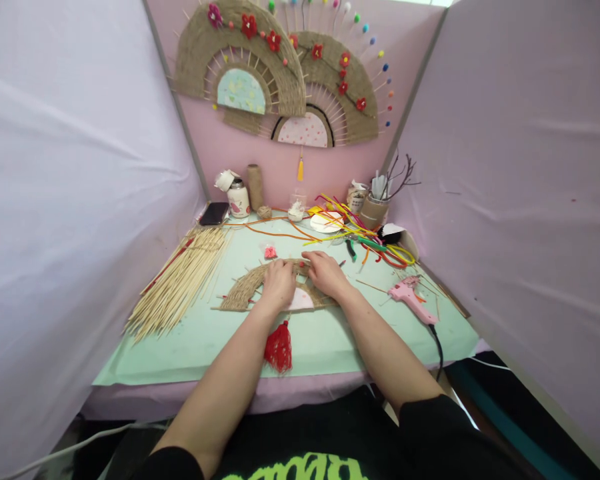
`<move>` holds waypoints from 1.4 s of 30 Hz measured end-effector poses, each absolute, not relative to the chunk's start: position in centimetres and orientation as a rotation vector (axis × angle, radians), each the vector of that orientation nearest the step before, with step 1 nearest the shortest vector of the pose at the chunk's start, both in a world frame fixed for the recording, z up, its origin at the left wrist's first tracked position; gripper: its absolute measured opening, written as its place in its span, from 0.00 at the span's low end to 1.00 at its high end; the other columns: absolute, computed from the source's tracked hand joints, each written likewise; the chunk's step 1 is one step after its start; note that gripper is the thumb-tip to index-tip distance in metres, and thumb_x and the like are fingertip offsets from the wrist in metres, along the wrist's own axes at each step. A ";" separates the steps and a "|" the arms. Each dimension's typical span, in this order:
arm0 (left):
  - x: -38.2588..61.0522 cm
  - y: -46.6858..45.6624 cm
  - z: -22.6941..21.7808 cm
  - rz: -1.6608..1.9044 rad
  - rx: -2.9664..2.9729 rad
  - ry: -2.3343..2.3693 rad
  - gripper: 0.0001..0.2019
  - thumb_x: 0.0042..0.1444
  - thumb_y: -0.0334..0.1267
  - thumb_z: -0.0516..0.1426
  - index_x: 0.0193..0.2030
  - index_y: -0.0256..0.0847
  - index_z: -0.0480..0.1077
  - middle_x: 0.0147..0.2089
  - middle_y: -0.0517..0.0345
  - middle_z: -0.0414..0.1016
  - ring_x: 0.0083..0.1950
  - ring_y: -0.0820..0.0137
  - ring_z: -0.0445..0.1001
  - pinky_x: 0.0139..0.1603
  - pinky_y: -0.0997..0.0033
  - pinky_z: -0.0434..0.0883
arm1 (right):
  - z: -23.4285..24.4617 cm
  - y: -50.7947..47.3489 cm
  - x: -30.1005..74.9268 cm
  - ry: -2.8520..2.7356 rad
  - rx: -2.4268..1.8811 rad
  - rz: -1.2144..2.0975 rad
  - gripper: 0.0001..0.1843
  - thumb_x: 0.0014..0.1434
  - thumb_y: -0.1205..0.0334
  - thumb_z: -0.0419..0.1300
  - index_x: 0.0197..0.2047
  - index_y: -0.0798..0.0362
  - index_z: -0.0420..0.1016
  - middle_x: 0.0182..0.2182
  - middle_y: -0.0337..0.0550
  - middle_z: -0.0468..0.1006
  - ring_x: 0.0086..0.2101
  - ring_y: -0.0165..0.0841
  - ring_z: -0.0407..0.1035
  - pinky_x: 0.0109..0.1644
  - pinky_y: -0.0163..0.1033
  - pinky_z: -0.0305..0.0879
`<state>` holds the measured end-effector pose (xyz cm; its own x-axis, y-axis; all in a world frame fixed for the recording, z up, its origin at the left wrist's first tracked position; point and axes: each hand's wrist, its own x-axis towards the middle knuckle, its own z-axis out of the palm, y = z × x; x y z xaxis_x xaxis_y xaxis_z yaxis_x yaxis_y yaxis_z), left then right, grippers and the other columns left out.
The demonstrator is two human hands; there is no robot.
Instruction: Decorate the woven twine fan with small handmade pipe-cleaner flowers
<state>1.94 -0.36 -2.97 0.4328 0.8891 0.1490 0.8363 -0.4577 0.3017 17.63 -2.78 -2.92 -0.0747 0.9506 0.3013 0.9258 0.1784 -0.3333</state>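
A small twine-wrapped fan [243, 291] lies on the table with its straight edge towards me. It has a pale pink half-round centre [301, 299] and thin sticks poking past its rim. My left hand [279, 283] is closed with curled fingers on the upper middle of the twine band. Over the band's right part rests my right hand [326, 272], fingers stretched leftward and apart from the thumb. Between the hands a small coral-red dot [301, 265] shows on the twine. A red tassel [279, 347] hangs below the fan. My hands hide part of the band.
Thin wooden sticks [177, 283] lie in a pile on the left. A pink glue gun [413, 299] with a black cord is on the right. Behind the fan are a coral-pink clump [271, 252], colourful pipe cleaners [350, 220], pliers [351, 249] and a phone [214, 214].
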 end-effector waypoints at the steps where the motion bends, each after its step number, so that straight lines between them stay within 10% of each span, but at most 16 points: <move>1: 1.6 -0.2 -2.4 0.442 2.493 1.534 0.20 0.63 0.37 0.48 0.59 0.40 0.67 0.55 0.44 0.70 0.58 0.57 0.65 0.56 0.57 0.64 | -2.9 -2.8 17.6 -2.003 -1.763 0.075 0.27 0.57 0.72 0.51 0.60 0.55 0.67 0.56 0.51 0.72 0.57 0.37 0.63 0.60 0.42 0.58; 13: -4.4 7.2 2.8 0.351 2.278 1.817 0.12 0.56 0.41 0.56 0.43 0.42 0.76 0.48 0.52 0.79 0.50 0.64 0.74 0.50 0.69 0.67 | -2.8 -2.9 17.5 -1.979 -1.751 0.097 0.21 0.62 0.69 0.49 0.57 0.56 0.71 0.52 0.51 0.75 0.54 0.38 0.64 0.58 0.41 0.59; 21: -0.2 9.4 -0.7 0.202 2.187 2.028 0.33 0.46 0.61 0.58 0.50 0.35 0.72 0.57 0.34 0.71 0.59 0.47 0.69 0.52 0.56 0.67 | -2.6 -2.9 17.5 -1.995 -1.704 0.099 0.18 0.63 0.68 0.50 0.52 0.55 0.74 0.48 0.50 0.77 0.51 0.37 0.66 0.56 0.39 0.59; 42: 3.1 -0.8 -0.1 0.678 2.614 1.523 0.11 0.58 0.38 0.53 0.46 0.38 0.67 0.45 0.47 0.74 0.51 0.59 0.70 0.51 0.62 0.63 | -2.0 -3.3 16.2 -1.605 -1.411 0.117 0.08 0.62 0.58 0.58 0.39 0.53 0.75 0.37 0.45 0.75 0.39 0.34 0.68 0.46 0.38 0.66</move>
<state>3.09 -0.84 -0.12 0.4220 0.8371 0.3481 0.8189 -0.5167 0.2499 16.17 -3.34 -2.04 0.1298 0.8071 0.5759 0.7148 0.3263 -0.6185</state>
